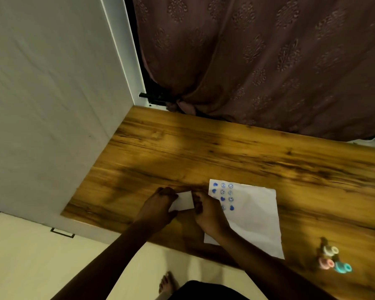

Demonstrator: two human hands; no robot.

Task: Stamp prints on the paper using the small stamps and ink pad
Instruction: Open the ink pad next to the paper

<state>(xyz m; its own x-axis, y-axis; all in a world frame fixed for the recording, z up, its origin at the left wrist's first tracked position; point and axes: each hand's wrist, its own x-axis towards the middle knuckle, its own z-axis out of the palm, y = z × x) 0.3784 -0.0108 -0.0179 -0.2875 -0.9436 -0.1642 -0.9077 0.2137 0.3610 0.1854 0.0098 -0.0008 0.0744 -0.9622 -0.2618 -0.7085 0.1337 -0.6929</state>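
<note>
A white sheet of paper (256, 213) lies on the wooden table (204, 152), with several blue heart and smiley prints in its upper left corner. Left of it sits a small white box (183, 202), probably the ink pad. My left hand (158, 206) grips the box's left end. My right hand (206, 211) holds its right edge and rests over the paper's left side. Three small stamps lie at the right near the front edge: white (330, 250), pink (326, 263) and teal (342, 267).
A white wall panel (52, 105) borders the table on the left. A dark patterned curtain (268, 61) hangs behind the far edge. Pale floor and a bare foot (167, 282) show below the front edge.
</note>
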